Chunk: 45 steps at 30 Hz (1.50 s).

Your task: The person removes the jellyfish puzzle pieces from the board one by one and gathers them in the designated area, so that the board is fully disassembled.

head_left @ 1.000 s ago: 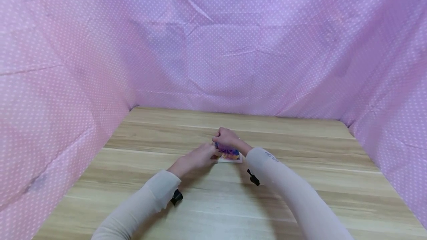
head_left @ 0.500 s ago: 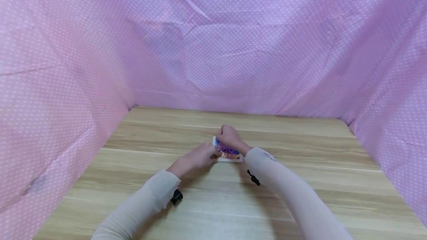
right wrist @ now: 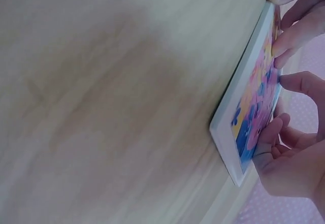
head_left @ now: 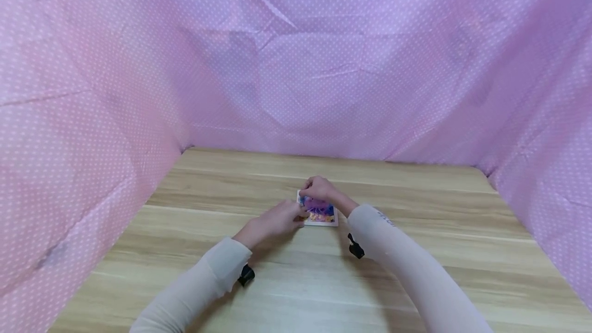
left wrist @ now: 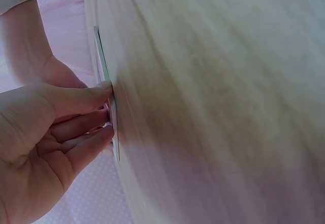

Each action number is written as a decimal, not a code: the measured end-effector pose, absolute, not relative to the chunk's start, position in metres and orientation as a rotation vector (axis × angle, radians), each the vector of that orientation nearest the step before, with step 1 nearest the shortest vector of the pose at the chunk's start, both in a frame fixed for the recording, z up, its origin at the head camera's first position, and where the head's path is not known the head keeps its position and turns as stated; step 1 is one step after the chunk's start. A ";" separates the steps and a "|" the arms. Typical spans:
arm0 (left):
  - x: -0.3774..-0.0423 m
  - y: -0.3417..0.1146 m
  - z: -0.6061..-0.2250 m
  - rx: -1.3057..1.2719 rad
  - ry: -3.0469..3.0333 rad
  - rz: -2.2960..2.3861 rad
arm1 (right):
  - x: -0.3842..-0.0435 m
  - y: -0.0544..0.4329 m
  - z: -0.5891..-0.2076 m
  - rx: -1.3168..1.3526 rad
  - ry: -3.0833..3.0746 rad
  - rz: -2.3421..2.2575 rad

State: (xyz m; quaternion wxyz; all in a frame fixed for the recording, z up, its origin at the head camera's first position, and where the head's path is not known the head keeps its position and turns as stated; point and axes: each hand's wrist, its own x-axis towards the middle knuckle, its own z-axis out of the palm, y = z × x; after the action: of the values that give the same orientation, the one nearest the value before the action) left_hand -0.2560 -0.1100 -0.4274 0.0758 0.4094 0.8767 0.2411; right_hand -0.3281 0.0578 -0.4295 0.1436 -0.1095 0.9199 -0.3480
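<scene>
A small flat picture board (head_left: 329, 210) with a white rim and a purple, blue and yellow print lies on the table. My left hand (head_left: 277, 218) holds its near left corner; in the left wrist view the thumb (left wrist: 99, 93) presses the edge and the other fingers touch the printed side. Over the far left part of the board is my right hand (head_left: 321, 189). In the right wrist view its thumb (right wrist: 300, 82) touches the print, while the other fingers (right wrist: 269, 137) curl close against the board. I cannot tell whether the right fingertips pinch something.
The wood-grain table (head_left: 296, 281) stretches around the board on all sides. Pink dotted cloth (head_left: 296, 91) hangs behind it and along both sides. Black wrist devices sit under the left cuff (head_left: 228, 258) and the right cuff (head_left: 365, 222).
My right hand has shifted slightly right and its fingers have altered their bend, so the board's far left corner shows more. The left hand stays almost in place.
</scene>
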 end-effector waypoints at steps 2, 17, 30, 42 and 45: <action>-0.257 -0.110 -0.428 1.219 2.630 0.735 | -0.329 0.059 -0.429 -0.310 2.642 -1.009; -0.248 -0.107 -0.425 1.216 2.663 0.669 | -0.318 0.047 -0.430 -0.217 2.722 -0.892; -0.247 -0.106 -0.426 1.213 2.693 0.669 | -0.317 0.041 -0.429 -0.313 2.841 -0.781; -0.253 -0.108 -0.425 1.166 2.690 0.684 | -0.332 0.065 -0.430 -0.458 2.590 -1.150; -0.253 -0.109 -0.426 1.146 2.688 0.675 | -0.334 0.072 -0.430 -0.534 2.494 -1.229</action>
State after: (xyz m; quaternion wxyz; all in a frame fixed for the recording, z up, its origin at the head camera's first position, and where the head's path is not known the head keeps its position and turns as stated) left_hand -0.2526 -0.1091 -0.4260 0.0713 0.3813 0.8939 0.2244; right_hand -0.3338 0.0723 -0.4297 0.1547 -0.1863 0.8704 -0.4288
